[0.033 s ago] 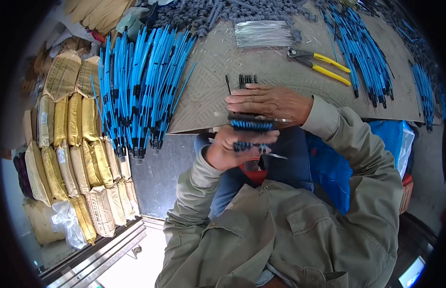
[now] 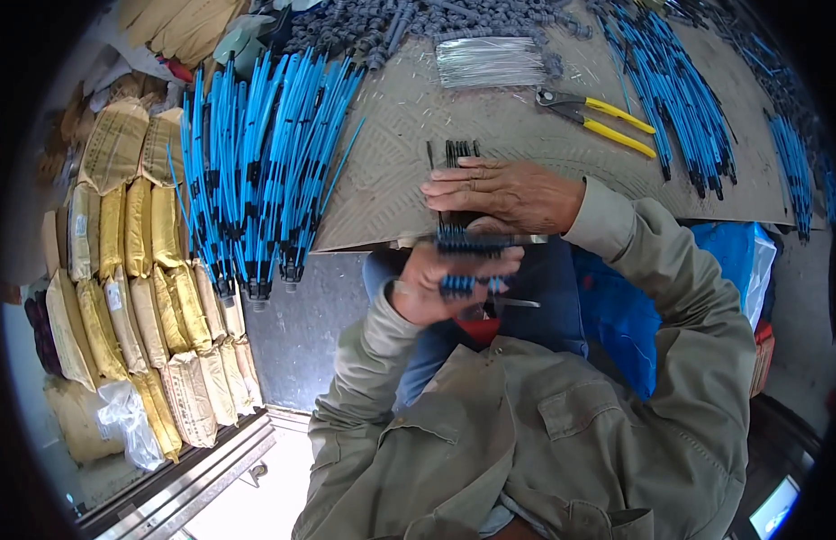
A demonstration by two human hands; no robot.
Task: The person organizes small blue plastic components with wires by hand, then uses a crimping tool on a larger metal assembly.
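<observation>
My left hand (image 2: 449,279), smeared by motion, is closed round a bundle of thin blue-and-black rods (image 2: 472,285) at the table's near edge, over my lap. Flat across the black upper part of the bundle lies my right hand (image 2: 517,193), its fingers stretched to the left. Black tips (image 2: 463,151) stick out beyond these fingers onto the table. Just below the right hand, a narrow grey bar (image 2: 528,239) juts out to the right. Another pale, thin strip (image 2: 523,303) shows beside my left hand; blur hides what both are.
A large stack of blue rods (image 2: 256,162) overhangs the table at left. Yellow-handled cutters (image 2: 607,121), silver wires (image 2: 490,63) and more blue rods (image 2: 679,108) lie on the table (image 2: 382,193). Grey fittings (image 2: 490,18) are heaped behind. Wrapped packages (image 2: 139,270) stand stacked at far left.
My left hand and the near part of the bundle have shifted slightly toward my body. The right hand stays almost in place.
</observation>
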